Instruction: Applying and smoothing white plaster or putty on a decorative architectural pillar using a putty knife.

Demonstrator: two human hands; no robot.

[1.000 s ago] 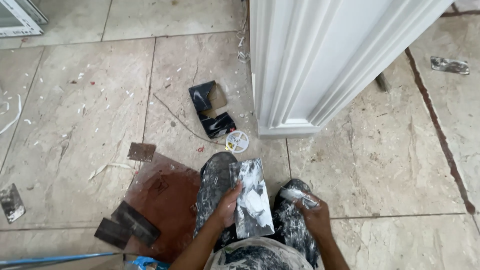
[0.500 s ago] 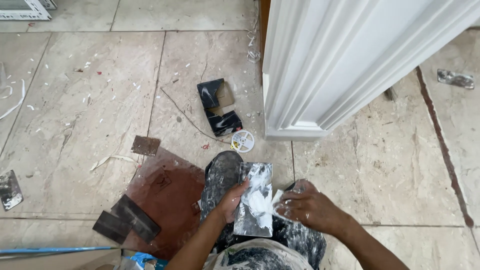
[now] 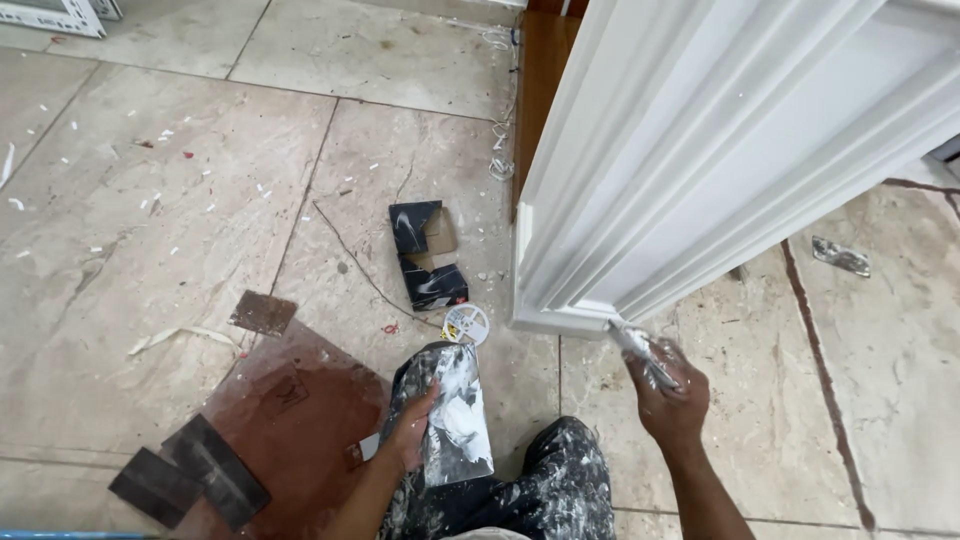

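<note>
Now right hand (image 3: 668, 398), fist around putty knife (image 3: 640, 352), up from filler board (image 3: 458, 420) to white trim (image 3: 560, 318); left hand (image 3: 412, 428) still gripping board.

Black open box (image 3: 428, 255), dark tile offcuts (image 3: 190, 473), round tape roll (image 3: 466, 323)

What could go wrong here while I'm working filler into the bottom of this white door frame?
The putty knife in your right hand meets the white frame right at its base, so filler may smear onto the floor tile. The loaded flat board in your left hand rests tilted on your knee and could drip. The small open box and round lid lie close enough to knock.
</note>
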